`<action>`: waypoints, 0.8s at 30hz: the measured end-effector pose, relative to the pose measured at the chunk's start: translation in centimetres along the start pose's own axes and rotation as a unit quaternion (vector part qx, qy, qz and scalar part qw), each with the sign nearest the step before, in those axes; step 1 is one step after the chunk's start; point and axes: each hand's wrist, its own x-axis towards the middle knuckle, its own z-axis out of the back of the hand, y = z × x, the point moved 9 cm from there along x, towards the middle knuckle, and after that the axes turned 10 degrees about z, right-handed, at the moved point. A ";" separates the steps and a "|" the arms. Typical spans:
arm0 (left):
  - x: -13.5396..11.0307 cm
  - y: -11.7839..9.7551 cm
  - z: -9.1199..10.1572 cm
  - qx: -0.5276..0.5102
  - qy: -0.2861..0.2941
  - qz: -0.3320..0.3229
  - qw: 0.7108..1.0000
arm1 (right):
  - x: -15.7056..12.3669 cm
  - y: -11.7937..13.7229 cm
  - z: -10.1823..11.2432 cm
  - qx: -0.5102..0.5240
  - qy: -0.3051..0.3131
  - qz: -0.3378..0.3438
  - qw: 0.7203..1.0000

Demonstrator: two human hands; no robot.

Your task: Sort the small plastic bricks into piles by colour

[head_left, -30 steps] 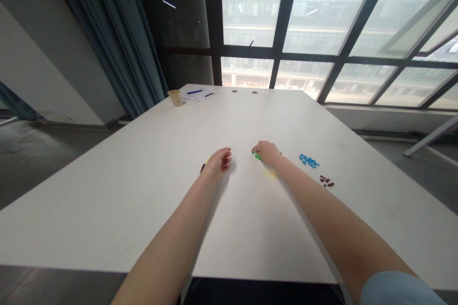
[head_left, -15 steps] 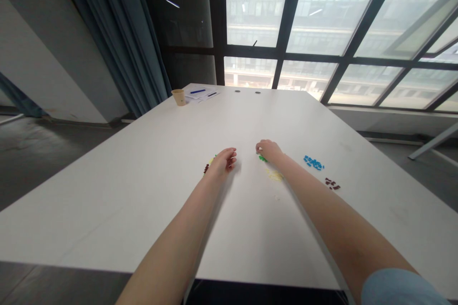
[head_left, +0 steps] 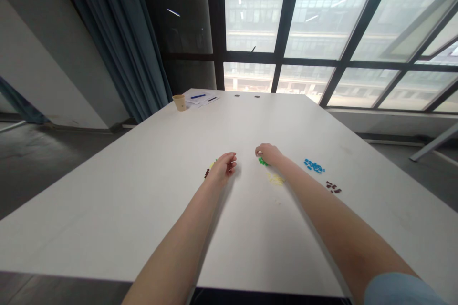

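My left hand [head_left: 225,166] rests on its side on the white table, fingers loosely curled and apart, with nothing seen in it. Partly hidden behind it lie small dark red pieces [head_left: 207,173] and a few yellow and green ones. My right hand [head_left: 269,153] is at a group of small green pieces [head_left: 263,161], its fingertips pinched together just beyond them. Whatever is between those fingertips is too small to make out. Pale yellow pieces [head_left: 275,179] lie nearer to me, beside the right forearm.
To the right of my right arm are a cluster of blue pieces [head_left: 314,166] and some dark red pieces [head_left: 333,187]. A paper cup [head_left: 179,103] and paper sheets [head_left: 201,100] with pens are at the table's far left. Windows [head_left: 250,7] stand behind the table.
The whole view has shifted slightly, so things sit a little lower. Both hands stay nearly in place; the right fingertips remain pinched by the green pieces.
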 end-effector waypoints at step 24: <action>0.2 0.0 0.2 0.005 -0.006 -0.007 1.000 | -0.3 -0.2 0.2 -0.011 -0.039 0.015 0.999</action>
